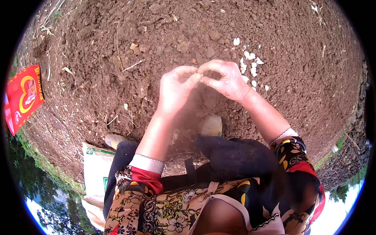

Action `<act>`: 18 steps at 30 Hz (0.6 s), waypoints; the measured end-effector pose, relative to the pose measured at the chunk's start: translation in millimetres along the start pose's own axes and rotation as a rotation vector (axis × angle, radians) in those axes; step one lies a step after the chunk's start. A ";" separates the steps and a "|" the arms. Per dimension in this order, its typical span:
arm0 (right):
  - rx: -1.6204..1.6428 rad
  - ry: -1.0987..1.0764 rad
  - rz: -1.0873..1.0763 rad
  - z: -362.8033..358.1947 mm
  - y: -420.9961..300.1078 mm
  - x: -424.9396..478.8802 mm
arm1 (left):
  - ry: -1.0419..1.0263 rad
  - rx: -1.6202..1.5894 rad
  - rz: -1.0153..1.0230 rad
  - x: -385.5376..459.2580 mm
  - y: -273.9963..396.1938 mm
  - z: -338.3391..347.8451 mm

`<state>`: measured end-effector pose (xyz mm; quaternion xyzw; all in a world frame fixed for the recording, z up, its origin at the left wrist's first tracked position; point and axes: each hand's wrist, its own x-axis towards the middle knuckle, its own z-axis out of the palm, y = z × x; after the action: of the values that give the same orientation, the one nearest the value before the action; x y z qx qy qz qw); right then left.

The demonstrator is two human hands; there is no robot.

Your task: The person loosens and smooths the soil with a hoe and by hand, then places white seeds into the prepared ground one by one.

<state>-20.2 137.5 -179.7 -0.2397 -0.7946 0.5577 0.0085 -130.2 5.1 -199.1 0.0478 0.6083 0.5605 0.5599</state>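
My left hand [177, 88] and my right hand [226, 77] meet above the bare soil, thumbs and forefingers pinched together. Between the fingertips is a small pale brown piece [199, 73], mostly covered, so its kind is unclear. Just right of my right hand, a loose group of small white pieces [253, 70], like garlic cloves or opened shells, lies on the brown soil [164, 35]. One more white piece [236, 41] lies a little farther out.
At the far left lies a red printed bag [29, 94]. A white sack with green print [95, 170] stands beside my left leg. My shoes [212, 125] rest on the soil close below the hands. Dry stalks [132, 65] and clods are scattered about; grass [50, 167] edges the plot.
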 end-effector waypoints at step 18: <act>-0.503 0.450 0.234 -85.4 102.0 69.6 | 0.038 -0.247 -0.040 8.0 2.6 -6.3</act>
<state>-19.9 266.9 -256.0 -0.4403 -0.8526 0.2750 0.0599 -139.3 7.5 -203.8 -0.0443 0.5458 0.6206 0.5613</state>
